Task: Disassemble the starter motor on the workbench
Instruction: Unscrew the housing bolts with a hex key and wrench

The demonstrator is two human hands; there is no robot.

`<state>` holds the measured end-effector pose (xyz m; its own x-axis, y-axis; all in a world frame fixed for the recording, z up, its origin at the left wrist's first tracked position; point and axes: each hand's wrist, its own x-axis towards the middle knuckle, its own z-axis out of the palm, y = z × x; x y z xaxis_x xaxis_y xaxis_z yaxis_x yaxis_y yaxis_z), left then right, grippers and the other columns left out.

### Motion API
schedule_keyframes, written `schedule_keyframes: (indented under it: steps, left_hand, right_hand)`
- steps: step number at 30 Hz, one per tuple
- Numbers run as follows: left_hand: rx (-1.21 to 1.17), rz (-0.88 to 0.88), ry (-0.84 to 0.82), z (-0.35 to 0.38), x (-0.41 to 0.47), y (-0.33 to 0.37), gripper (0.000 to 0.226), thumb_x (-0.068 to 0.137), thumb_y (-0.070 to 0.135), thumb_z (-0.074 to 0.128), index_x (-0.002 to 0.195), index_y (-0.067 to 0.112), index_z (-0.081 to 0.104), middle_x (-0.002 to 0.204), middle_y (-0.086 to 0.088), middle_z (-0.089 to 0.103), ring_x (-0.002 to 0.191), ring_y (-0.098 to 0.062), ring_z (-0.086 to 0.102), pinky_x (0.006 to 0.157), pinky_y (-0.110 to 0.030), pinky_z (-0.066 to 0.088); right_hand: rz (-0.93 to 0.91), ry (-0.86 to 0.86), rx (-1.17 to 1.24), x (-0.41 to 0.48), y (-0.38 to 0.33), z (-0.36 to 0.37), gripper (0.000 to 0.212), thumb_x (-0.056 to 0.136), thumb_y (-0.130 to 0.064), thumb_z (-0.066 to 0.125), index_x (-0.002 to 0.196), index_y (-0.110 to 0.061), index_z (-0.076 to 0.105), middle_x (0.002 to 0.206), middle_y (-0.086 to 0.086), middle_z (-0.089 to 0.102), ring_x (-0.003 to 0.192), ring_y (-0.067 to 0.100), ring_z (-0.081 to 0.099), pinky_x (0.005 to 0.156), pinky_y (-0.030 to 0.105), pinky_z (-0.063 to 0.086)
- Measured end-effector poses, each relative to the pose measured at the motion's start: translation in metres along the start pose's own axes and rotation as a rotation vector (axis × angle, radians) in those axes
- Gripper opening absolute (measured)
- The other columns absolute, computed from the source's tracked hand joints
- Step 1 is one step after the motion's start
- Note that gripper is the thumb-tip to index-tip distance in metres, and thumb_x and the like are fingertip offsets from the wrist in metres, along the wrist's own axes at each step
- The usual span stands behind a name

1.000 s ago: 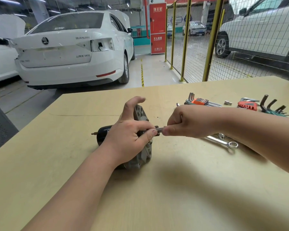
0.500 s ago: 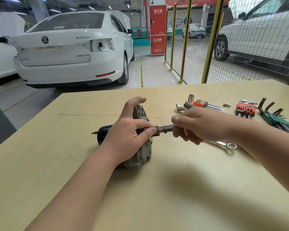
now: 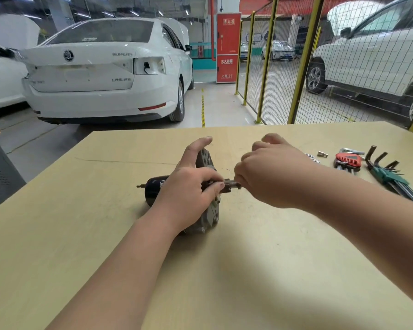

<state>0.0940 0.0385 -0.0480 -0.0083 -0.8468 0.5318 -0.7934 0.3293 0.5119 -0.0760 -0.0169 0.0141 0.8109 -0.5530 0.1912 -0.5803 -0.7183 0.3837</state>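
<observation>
Two hands are on one job: your left hand (image 3: pixel 188 189) clamps the starter motor (image 3: pixel 202 194), which lies on its side near the middle of the desk (image 3: pixel 248 270), black cylindrical body pointing left and grey flanged housing to the right. Those left fingers (image 3: pixel 221 185) wrap over the housing, thumb raised above the flange. Your right hand (image 3: pixel 270 170) is closed around a slim metal tool (image 3: pixel 234 183) whose tip meets the motor's end face just beside your left fingertips; what kind of tool it is, and what fastener it sits in, is hidden by the hands.

My reading is that you are loosening a fastener on the housing end. To do that well, keep the tool square to the face so the tip stays seated, press inward while you turn, and let the left hand take the reaction so the round body does not roll on the desk. Keep your left fingertips clear of the tip, since a slip would go straight into them. When the fastener comes free, park it with the other small parts rather than loose by the motor.

Counting what shows: one starter motor, one tool in hand, two sets of hex keys lying at the far right, one in a red holder (image 3: pixel 347 160) and one in a green holder (image 3: pixel 389 177), and one small brass-coloured piece (image 3: pixel 322 153) just left of the red set. More metal pieces may sit behind your right hand, but they are mostly covered.
</observation>
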Motion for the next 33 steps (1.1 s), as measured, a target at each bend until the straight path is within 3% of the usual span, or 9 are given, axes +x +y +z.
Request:
schedule_keyframes:
  steps: [3,6,9,13,19,24,28,31,33]
  left_hand:
    - [-0.028,-0.024,0.009,0.001,-0.001,0.0,0.008,0.083,0.023,0.073,0.082,0.03,0.07,0.145,0.031,0.019,0.119,0.018,0.031,0.093,-0.026,0.038]
    - [-0.033,-0.033,0.016,0.001,0.0,0.003,0.012,0.083,0.023,0.073,0.079,0.031,0.065,0.144,0.032,0.019,0.13,0.0,0.031,0.099,-0.032,0.039]
    - [-0.027,-0.02,-0.012,0.0,-0.001,0.002,0.007,0.085,0.029,0.071,0.085,0.032,0.064,0.146,0.033,0.014,0.134,-0.006,0.029,0.102,-0.032,0.037]
    - [0.021,0.028,-0.082,-0.002,-0.003,-0.003,0.018,0.094,0.034,0.057,0.104,0.029,0.071,0.149,0.036,-0.002,0.139,-0.008,0.025,0.101,-0.033,0.036]
    - [0.044,-0.014,0.002,0.001,-0.003,0.003,0.011,0.092,0.026,0.062,0.093,0.022,0.072,0.148,0.032,0.011,0.117,-0.015,0.05,0.077,-0.023,0.033]
    - [0.052,-0.023,0.026,0.002,-0.005,0.005,0.005,0.089,0.028,0.065,0.091,0.026,0.069,0.147,0.033,0.008,0.126,-0.011,0.043,0.078,-0.024,0.035]
    - [0.075,0.023,-0.041,-0.001,-0.005,0.001,0.018,0.093,0.032,0.057,0.101,0.024,0.071,0.151,0.034,-0.002,0.128,-0.015,0.041,0.083,-0.026,0.035]
    - [0.055,0.016,-0.013,-0.001,-0.004,0.002,0.015,0.094,0.025,0.059,0.096,0.019,0.072,0.154,0.027,0.007,0.124,-0.017,0.046,0.085,-0.031,0.041]
    - [0.056,-0.007,0.027,0.001,-0.004,0.004,0.012,0.092,0.023,0.061,0.092,0.017,0.071,0.152,0.025,0.013,0.123,-0.015,0.047,0.085,-0.034,0.045]
  right_hand:
    - [-0.01,-0.081,0.031,0.014,-0.005,-0.01,0.019,0.097,-0.029,0.041,0.08,-0.022,0.046,0.069,-0.007,0.049,0.066,0.017,0.043,0.075,0.034,0.034]
    - [0.027,-0.215,0.163,0.016,-0.004,-0.015,0.023,0.098,-0.032,0.039,0.088,-0.02,0.056,0.069,-0.004,0.049,0.071,0.021,0.053,0.058,0.031,0.038]
    - [0.039,-0.215,0.16,0.016,-0.006,-0.014,0.021,0.096,-0.026,0.041,0.095,-0.022,0.062,0.073,-0.005,0.054,0.071,0.019,0.055,0.048,0.027,0.036]
    - [0.059,-0.161,0.051,0.017,-0.015,-0.014,0.016,0.094,-0.027,0.045,0.098,-0.021,0.059,0.081,-0.002,0.058,0.071,0.022,0.054,0.051,0.029,0.029]
    - [-0.018,-0.334,0.073,0.023,-0.017,-0.017,0.024,0.099,-0.025,0.039,0.106,-0.013,0.059,0.088,0.003,0.057,0.081,0.024,0.057,0.057,0.03,0.04]
    - [0.058,-0.271,0.049,0.027,-0.018,-0.02,0.011,0.095,-0.025,0.047,0.089,-0.019,0.053,0.071,-0.003,0.048,0.064,0.018,0.05,0.045,0.027,0.031]
    - [0.085,-0.19,0.083,0.029,-0.024,-0.021,0.011,0.091,-0.03,0.053,0.088,-0.02,0.05,0.077,0.0,0.05,0.069,0.023,0.054,0.049,0.029,0.035]
    - [0.059,-0.256,0.166,0.027,-0.023,-0.021,0.018,0.094,-0.029,0.048,0.096,-0.013,0.056,0.086,0.004,0.056,0.078,0.026,0.057,0.062,0.034,0.047]
    - [0.032,-0.305,0.138,0.027,-0.018,-0.022,0.019,0.096,-0.023,0.044,0.094,-0.01,0.058,0.081,0.004,0.054,0.076,0.024,0.056,0.058,0.03,0.044]
